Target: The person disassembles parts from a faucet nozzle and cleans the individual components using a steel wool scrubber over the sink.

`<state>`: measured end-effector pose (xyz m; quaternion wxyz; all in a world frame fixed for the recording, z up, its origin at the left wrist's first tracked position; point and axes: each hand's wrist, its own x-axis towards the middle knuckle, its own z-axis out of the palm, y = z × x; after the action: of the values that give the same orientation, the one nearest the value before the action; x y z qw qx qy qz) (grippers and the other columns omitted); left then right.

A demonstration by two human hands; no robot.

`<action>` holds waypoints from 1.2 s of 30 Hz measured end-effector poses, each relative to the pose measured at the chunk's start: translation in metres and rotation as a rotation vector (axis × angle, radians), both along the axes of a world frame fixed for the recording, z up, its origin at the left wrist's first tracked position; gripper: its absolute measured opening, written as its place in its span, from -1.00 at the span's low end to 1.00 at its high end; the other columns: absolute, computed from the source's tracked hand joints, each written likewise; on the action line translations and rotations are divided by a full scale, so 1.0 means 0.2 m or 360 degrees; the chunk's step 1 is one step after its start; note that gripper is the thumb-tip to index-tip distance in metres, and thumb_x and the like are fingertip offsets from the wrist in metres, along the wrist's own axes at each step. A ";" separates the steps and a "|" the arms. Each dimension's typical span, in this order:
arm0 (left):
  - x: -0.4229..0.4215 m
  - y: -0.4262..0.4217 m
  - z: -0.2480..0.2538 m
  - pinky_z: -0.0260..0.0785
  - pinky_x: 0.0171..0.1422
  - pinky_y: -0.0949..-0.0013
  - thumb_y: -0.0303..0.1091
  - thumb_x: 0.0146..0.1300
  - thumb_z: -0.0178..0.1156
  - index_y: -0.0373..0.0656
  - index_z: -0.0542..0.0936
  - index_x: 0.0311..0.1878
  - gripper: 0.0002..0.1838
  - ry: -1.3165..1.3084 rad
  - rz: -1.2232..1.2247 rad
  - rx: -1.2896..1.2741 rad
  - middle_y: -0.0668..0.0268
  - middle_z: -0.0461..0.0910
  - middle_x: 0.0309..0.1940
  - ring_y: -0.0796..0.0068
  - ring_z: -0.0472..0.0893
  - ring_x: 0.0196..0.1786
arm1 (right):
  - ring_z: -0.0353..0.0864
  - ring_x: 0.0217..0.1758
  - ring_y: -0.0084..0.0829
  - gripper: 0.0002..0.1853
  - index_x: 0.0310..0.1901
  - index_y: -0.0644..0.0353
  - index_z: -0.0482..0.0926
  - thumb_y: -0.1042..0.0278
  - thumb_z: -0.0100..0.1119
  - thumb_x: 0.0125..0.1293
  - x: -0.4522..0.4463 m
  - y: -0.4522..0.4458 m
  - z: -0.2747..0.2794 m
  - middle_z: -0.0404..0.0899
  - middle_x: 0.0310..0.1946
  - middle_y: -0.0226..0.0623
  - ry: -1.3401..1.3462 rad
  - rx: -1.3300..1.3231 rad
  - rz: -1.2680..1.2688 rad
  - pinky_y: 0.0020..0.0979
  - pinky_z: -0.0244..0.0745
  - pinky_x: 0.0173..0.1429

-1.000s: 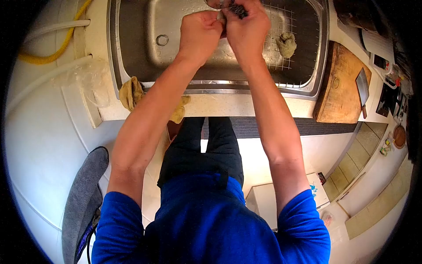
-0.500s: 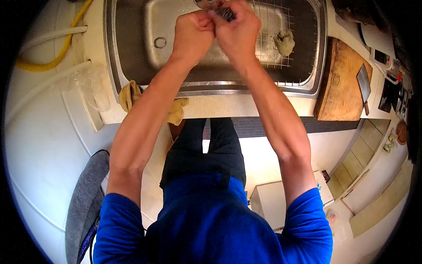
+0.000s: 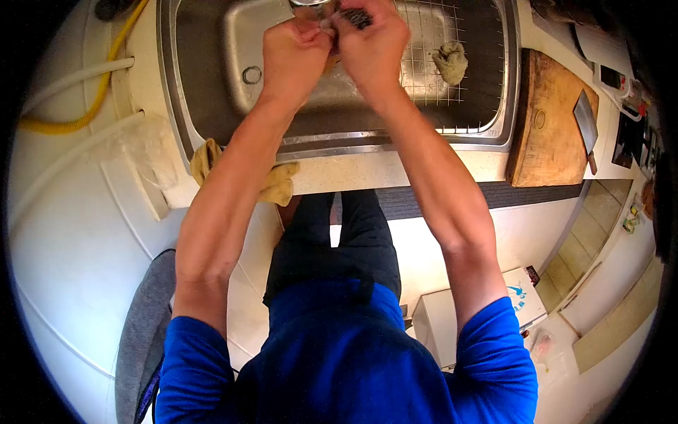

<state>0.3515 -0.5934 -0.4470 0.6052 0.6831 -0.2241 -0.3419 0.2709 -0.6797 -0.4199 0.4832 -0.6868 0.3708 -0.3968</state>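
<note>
Over the steel sink (image 3: 353, 139), close to the metal tap (image 3: 309, 3), both of my hands meet. My right hand (image 3: 374, 49) is closed around a dark, bristly scrubber (image 3: 356, 18), which looks like a brush. Touching it from the left is my left hand (image 3: 295, 56), its fingers curled in a pinch. Whatever those fingers hold is small and mostly hidden by both hands. To the right, a greyish-green scrub pad (image 3: 450, 63) lies on a wire rack (image 3: 466, 120) in the basin.
A wooden chopping board (image 3: 551, 120) sits right of the sink, with a cleaver (image 3: 586, 127) on it. Tan cloth (image 3: 279, 185) hangs over the counter's front edge. A ring (image 3: 251, 75) lies in the basin at left. Yellow hose (image 3: 106, 85) runs along the far left.
The view has shifted slightly, showing more of the tap. Both hands stay together at the top of the sink, now a little lower and to the left in view.
</note>
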 end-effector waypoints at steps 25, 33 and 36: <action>-0.02 0.01 0.10 0.44 -0.27 0.51 -0.63 0.24 0.07 -0.38 0.63 -0.23 -0.85 0.0043 0.0100 -0.0019 0.37 0.66 -0.38 0.68 0.55 -0.32 | 0.58 -0.33 -0.09 -0.88 -0.29 0.37 0.62 0.66 0.27 0.10 0.00 0.05 -0.01 0.53 -0.39 -0.05 0.0004 -0.0085 0.0067 -0.27 0.47 -0.21; 0.01 0.05 0.07 0.56 -0.09 0.47 -0.63 0.27 0.09 -0.44 0.58 -0.14 -0.86 0.0136 -0.0043 -0.0003 0.23 0.67 -0.31 0.50 0.68 -0.15 | 0.61 -0.32 -0.21 -0.87 -0.27 0.32 0.60 0.69 0.22 0.12 0.02 -0.02 -0.10 0.55 -0.39 -0.08 -0.0052 0.0238 0.0072 -0.31 0.49 -0.22; -0.01 0.06 0.05 0.61 -0.04 0.38 -0.60 0.30 0.10 -0.42 0.54 -0.11 -0.86 0.0612 0.0086 -0.0242 0.09 0.67 -0.22 0.30 0.72 -0.11 | 0.48 -0.49 -0.65 -0.82 -0.23 0.31 0.67 0.46 0.42 0.16 -0.04 0.01 -0.17 0.62 -0.48 -0.45 -0.0177 0.0538 -0.0216 -0.56 0.39 -0.40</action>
<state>0.3494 -0.5811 -0.4366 0.6956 0.5633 -0.1111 -0.4318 0.2624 -0.6783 -0.4536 0.5835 -0.5463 0.4503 -0.3979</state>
